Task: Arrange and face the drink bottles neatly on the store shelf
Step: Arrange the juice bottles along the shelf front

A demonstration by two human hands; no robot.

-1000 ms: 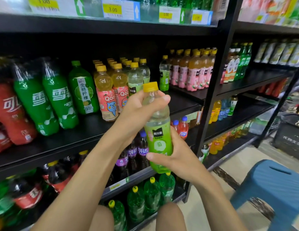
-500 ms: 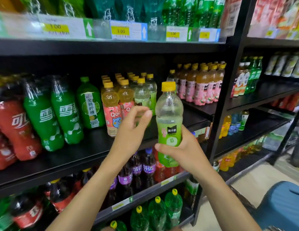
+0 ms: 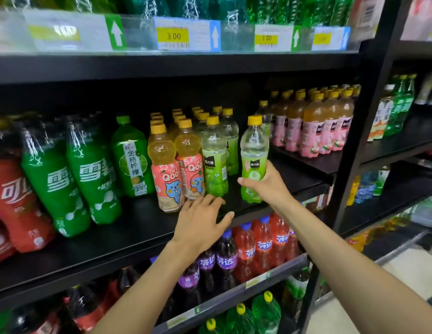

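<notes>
My right hand [image 3: 266, 183] grips a green-labelled juice bottle [image 3: 254, 150] with a yellow cap, held upright over the middle black shelf [image 3: 138, 227], label facing me. It stands just right of a matching green juice bottle [image 3: 214, 157] at the front of its row. My left hand [image 3: 200, 221] is open, fingers spread, reaching over the shelf's front just below the two Qoo bottles [image 3: 176, 165] and holding nothing.
Large green soda bottles [image 3: 72, 174] and red cola bottles [image 3: 15, 203] lean at the left. Pink-labelled bottles [image 3: 318, 126] fill the shelf's right end by a black upright post [image 3: 352, 150]. Purple and red soda bottles [image 3: 244, 247] stand on the shelf below.
My right hand carried the green juice bottle forward onto the shelf beside the matching bottle. My left hand let go of it and dropped, open, to the shelf front.
</notes>
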